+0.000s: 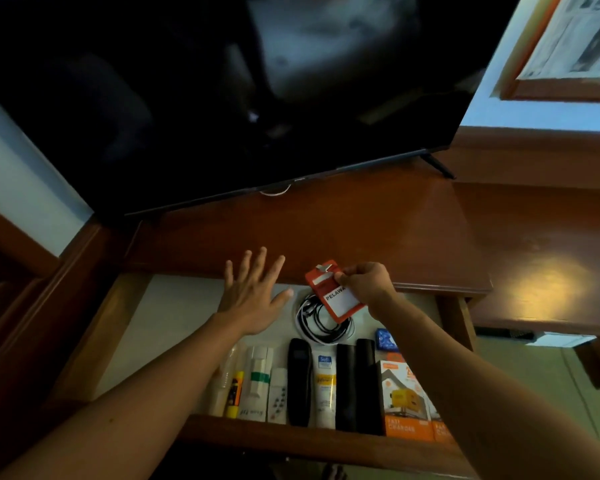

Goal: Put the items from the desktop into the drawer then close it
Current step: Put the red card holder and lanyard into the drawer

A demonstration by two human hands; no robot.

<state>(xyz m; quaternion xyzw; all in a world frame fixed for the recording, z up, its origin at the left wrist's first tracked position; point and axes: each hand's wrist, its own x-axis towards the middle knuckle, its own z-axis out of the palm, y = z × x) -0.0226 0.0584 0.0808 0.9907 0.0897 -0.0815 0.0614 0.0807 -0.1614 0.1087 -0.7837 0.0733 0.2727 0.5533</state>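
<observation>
The wooden drawer (94, 341) stands pulled out under the desktop (343, 233). My right hand (364, 282) pinches a red card holder (333, 292) with a white label, holding it over a coiled black and white cable (312, 323) at the back of the drawer. My left hand (253, 289) hovers flat over the drawer's back left, fingers spread, holding nothing. Along the drawer's front lie tubes (257, 382), a white remote (278, 396), a black remote (299, 382), a sunscreen tube (325, 386), a black case (357, 382) and an orange charger box (406, 403).
A large dark television (222, 98) stands at the back of the desktop, its foot (439, 166) at the right. A small blue packet (386, 339) lies in the drawer by my right forearm. A lower wooden shelf (541, 271) extends to the right.
</observation>
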